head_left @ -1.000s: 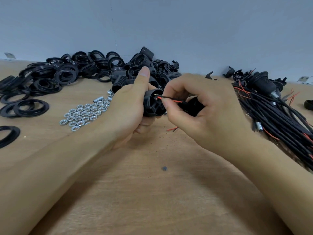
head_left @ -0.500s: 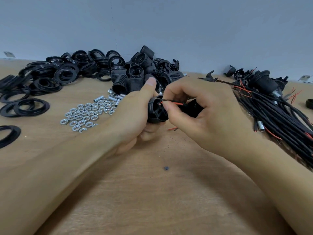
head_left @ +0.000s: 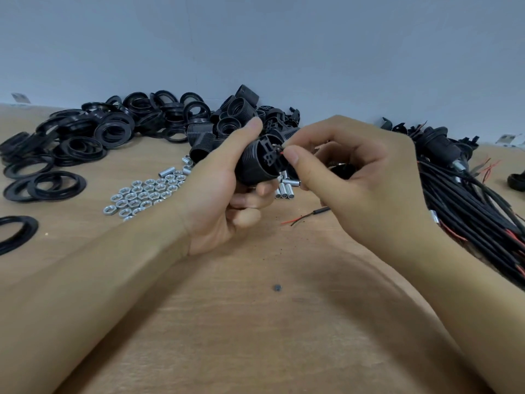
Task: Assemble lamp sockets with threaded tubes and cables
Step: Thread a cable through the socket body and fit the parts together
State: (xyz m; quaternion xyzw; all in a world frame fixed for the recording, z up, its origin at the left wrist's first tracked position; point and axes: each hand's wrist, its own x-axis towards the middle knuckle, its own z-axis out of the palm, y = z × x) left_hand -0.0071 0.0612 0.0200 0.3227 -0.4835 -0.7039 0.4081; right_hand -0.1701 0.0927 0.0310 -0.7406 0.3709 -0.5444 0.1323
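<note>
head | left hand (head_left: 218, 194) grips socket (head_left: 257, 163) | right hand (head_left: 360, 180) pinches wire (head_left: 280, 150)

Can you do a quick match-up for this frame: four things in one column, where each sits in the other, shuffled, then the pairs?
Things:
1. socket body
2. hex nuts
3. cable bundle
4. flat rings

Places:
A. heaped on the table's right side
B. gripped in the left hand, while the right hand pinches a red wire at its end face
C. spread on the table's far left
D. loose silver cluster on the table, just left of the left wrist

Pairs: 1-B, 2-D, 3-A, 4-C
</note>
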